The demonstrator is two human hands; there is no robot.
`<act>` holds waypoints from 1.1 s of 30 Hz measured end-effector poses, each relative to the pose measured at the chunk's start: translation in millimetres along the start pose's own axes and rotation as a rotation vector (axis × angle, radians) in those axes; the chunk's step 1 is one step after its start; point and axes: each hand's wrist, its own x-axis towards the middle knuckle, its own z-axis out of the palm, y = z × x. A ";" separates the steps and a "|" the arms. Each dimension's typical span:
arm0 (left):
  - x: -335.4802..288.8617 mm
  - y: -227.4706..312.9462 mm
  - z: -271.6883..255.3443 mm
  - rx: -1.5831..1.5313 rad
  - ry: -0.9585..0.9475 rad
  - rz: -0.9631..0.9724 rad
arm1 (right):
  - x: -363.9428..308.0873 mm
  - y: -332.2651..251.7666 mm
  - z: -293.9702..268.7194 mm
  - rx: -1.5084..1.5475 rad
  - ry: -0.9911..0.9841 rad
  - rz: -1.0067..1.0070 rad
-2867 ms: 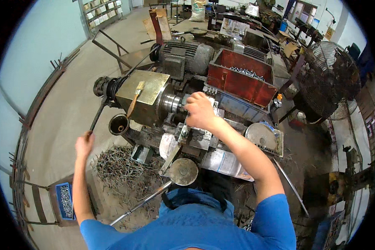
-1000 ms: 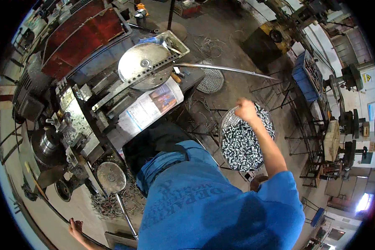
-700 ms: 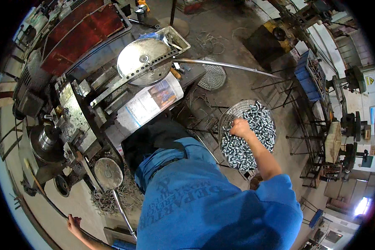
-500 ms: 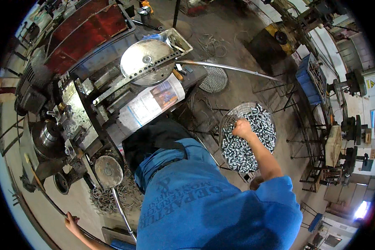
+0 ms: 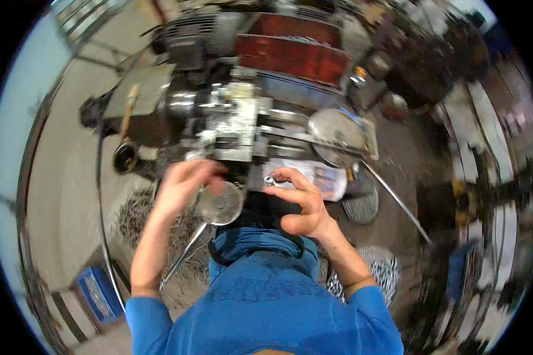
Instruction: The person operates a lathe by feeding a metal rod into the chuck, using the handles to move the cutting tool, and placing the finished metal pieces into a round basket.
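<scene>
Between the fingertips of my right hand [image 5: 305, 204] is a small shiny metal cylindrical part [image 5: 269, 180], held in front of my waist. My left hand [image 5: 186, 183] is raised beside a round metal plate [image 5: 220, 204], and motion smears its fingers. Just beyond both hands stands a lathe-like machine with a shiny chuck [image 5: 180, 103] and a metal-topped carriage [image 5: 237, 121]. More parts like the held one fill a round perforated basket [image 5: 385, 254], which sits on the floor to my right, partly behind my right forearm.
A newspaper [image 5: 331, 180] lies on the machine near a large metal disc [image 5: 337, 136]. Metal shavings [image 5: 139, 222] are heaped at lower left. A long metal bar [image 5: 400, 204] sticks out to the right. A blue box [image 5: 99, 293] stands at far left.
My view has swung left toward the machine. My right hand has left the basket with a small metal part. My left hand has let go of the long lever and come to the middle.
</scene>
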 end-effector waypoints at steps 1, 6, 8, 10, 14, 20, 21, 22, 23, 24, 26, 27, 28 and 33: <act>3.0 -8.9 13.4 -0.212 -0.114 -0.023 | 18.1 -7.2 13.4 -0.062 -0.042 -0.069; 0.8 -20.9 42.9 -0.866 -0.234 -0.136 | 35.8 -8.2 46.3 0.160 -0.036 -0.088; -0.1 -25.3 43.8 -0.757 -0.138 -0.088 | 37.7 -8.4 49.0 0.086 -0.040 -0.086; 1.2 -28.0 41.4 -0.537 -0.053 -0.035 | 45.6 -12.2 46.6 -0.228 -0.049 -0.225; 3.3 -23.0 34.0 0.154 0.169 0.113 | 54.1 -14.0 48.8 -0.408 -0.089 -0.261; 4.9 -11.6 12.6 0.606 0.279 0.220 | 84.7 -8.6 49.2 -0.476 -0.226 -0.302; 1.6 -9.3 3.4 0.614 0.237 0.167 | 91.9 -7.4 50.8 -0.487 -0.257 -0.306; -3.1 -12.4 -7.2 0.613 0.252 0.186 | 99.8 -6.4 52.1 -0.496 -0.290 -0.310; -9.0 -9.3 -19.8 0.637 0.270 0.123 | 108.1 -2.2 51.5 -0.526 -0.305 -0.313; -17.2 -5.6 -35.1 0.660 0.289 0.058 | 119.4 2.0 51.3 -0.570 -0.293 -0.311; -41.5 -15.8 -76.7 0.728 0.431 0.054 | 151.3 12.9 52.0 -0.620 -0.286 -0.293; -56.9 -16.9 -98.0 0.746 0.499 -0.005 | 171.2 19.6 54.2 -0.725 -0.302 -0.295; -74.6 -16.4 -117.6 0.766 0.567 -0.067 | 191.2 27.6 57.3 -0.828 -0.316 -0.297; -168.3 -44.0 -184.8 1.264 0.840 -0.367 | 252.4 87.8 84.2 -1.196 -0.506 -0.154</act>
